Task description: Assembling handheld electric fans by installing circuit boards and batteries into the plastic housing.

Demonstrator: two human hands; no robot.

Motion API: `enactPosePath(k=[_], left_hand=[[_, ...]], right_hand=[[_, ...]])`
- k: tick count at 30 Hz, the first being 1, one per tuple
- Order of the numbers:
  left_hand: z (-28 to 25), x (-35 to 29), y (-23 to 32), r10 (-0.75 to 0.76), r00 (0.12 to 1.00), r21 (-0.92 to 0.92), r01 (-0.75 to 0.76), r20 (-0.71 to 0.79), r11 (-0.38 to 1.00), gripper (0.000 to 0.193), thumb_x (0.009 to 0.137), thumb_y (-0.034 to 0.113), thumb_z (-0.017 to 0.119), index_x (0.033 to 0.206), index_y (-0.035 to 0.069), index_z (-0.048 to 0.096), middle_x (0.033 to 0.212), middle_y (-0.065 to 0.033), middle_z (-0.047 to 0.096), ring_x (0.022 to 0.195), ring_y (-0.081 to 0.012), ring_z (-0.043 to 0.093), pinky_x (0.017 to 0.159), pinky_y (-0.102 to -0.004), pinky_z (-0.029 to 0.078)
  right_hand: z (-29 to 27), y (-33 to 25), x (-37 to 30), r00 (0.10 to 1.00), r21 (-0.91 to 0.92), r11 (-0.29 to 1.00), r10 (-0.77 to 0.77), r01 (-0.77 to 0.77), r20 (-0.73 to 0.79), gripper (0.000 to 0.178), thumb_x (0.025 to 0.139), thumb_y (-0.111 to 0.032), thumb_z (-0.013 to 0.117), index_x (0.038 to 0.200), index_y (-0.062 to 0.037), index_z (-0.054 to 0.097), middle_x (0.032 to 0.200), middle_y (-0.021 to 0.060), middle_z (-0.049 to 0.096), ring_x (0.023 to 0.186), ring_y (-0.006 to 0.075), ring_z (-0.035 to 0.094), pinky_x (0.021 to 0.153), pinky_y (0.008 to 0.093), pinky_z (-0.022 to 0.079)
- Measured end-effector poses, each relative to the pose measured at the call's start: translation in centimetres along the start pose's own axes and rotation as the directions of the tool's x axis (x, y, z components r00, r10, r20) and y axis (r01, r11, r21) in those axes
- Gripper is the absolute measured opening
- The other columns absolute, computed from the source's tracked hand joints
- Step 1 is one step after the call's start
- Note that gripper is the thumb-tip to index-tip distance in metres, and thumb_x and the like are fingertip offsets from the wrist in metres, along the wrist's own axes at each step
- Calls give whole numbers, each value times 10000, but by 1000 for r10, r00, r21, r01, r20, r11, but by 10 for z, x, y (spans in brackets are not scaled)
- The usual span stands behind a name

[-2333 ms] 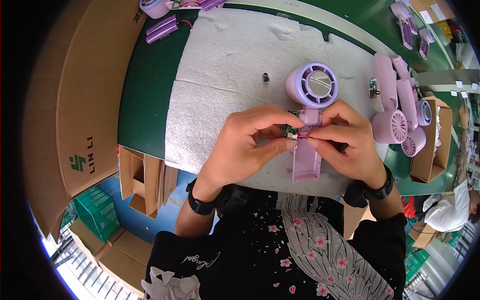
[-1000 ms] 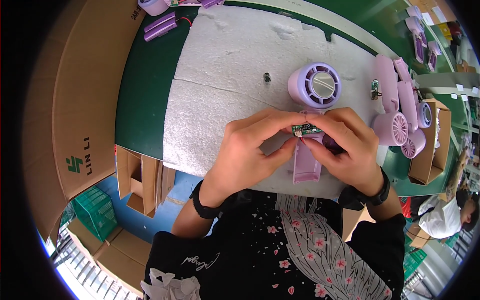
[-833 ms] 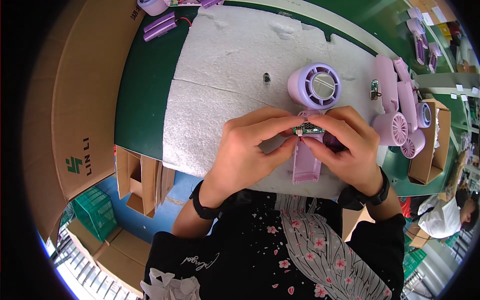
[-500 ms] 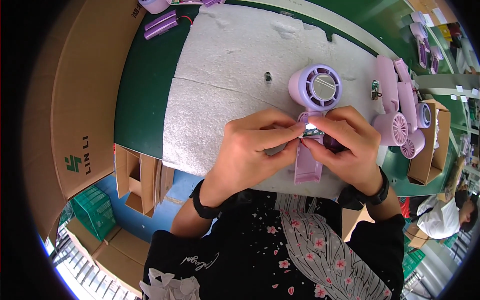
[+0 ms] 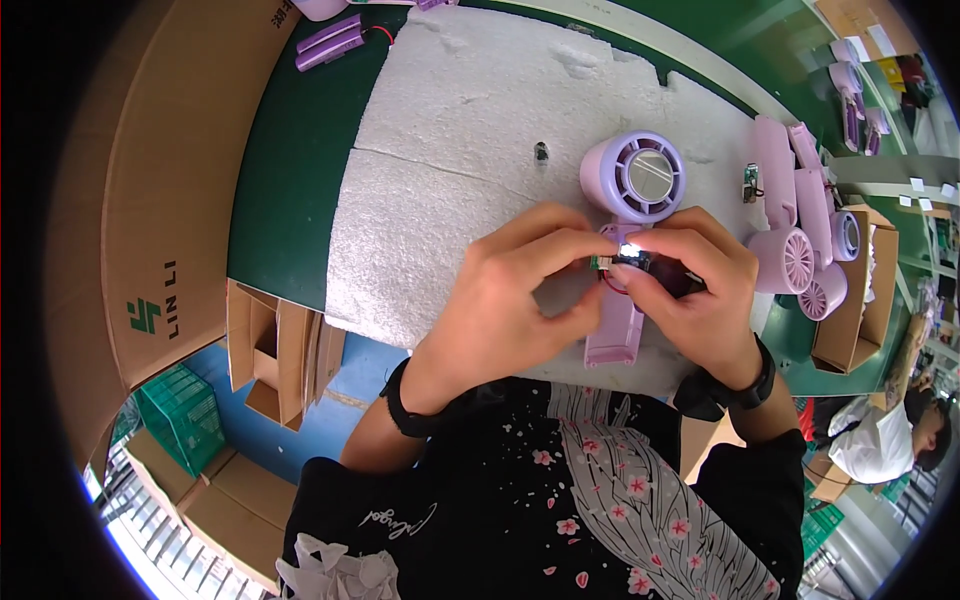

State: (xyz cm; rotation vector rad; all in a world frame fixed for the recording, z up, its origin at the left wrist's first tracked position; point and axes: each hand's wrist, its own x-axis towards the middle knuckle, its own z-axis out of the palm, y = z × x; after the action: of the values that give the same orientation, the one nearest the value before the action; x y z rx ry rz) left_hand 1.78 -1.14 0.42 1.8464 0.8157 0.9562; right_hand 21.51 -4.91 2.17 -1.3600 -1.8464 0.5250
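Note:
A small green circuit board with a bright, glaring patch is tilted between my hands over a pink-purple handheld fan. My right hand pinches the board between thumb and index finger. My left hand is curled around the board's left end, index fingertip against it and thumb lower, near a red wire. Beyond my fingers lies the fan's round head, with a shiny disc at its centre. Its open handle shell extends toward me under the board. A dark part beneath my right fingers is mostly hidden.
White foam covers the green table. Pink fan housings and a loose circuit board lie at right, beside a cardboard box. Purple battery cells lie far left; a large carton stands left. Another person is at far right.
The circuit board has tilted and lifted slightly from the handle, exposing a red wire. My left thumb has moved away from my index finger. The fan stays nearly in place.

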Motion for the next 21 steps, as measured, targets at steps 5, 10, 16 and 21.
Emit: enactPosePath(k=[5, 10, 16, 21], left_hand=[[14, -3, 4, -53, 997, 80, 57, -50, 995, 400, 694, -41, 709, 1067, 54, 598, 1065, -126, 650, 860, -217, 657, 720, -320, 532], [20, -2, 2, 38, 996, 193, -22, -80, 981, 395, 706, -52, 679, 1074, 55, 581, 1008, -113, 638, 818, -231, 636, 712, -329, 529], [10, 1, 4, -22, 1000, 86, 21, 13, 996, 416, 711, -52, 665, 1102, 60, 578, 985, -116, 626, 830, -271, 625, 711, -358, 513], [9, 2, 6, -105, 993, 25, 104, 48, 994, 429, 718, -60, 672, 1118, 73, 592, 922, -94, 612, 742, -208, 619, 649, -303, 498]], right_hand=[[-2, -3, -1, 996, 45, 995, 90, -90, 4, 249, 733, -30, 813, 960, -36, 710, 856, 82, 661, 624, 162, 635, 545, 270, 498], [-1, -2, -3, 998, 18, 998, 63, -63, -17, 252, 735, -21, 806, 964, -39, 703, 846, 87, 656, 619, 172, 632, 539, 275, 494], [-8, 0, -1, 996, 13, 998, 53, -54, 67, 225, 743, 22, 793, 947, -8, 702, 877, 86, 648, 700, 146, 618, 582, 253, 478], [-7, 1, 0, 998, 8, 1000, -29, 28, 54, 194, 739, 6, 789, 910, -25, 704, 832, 77, 646, 614, 195, 630, 525, 291, 489]])
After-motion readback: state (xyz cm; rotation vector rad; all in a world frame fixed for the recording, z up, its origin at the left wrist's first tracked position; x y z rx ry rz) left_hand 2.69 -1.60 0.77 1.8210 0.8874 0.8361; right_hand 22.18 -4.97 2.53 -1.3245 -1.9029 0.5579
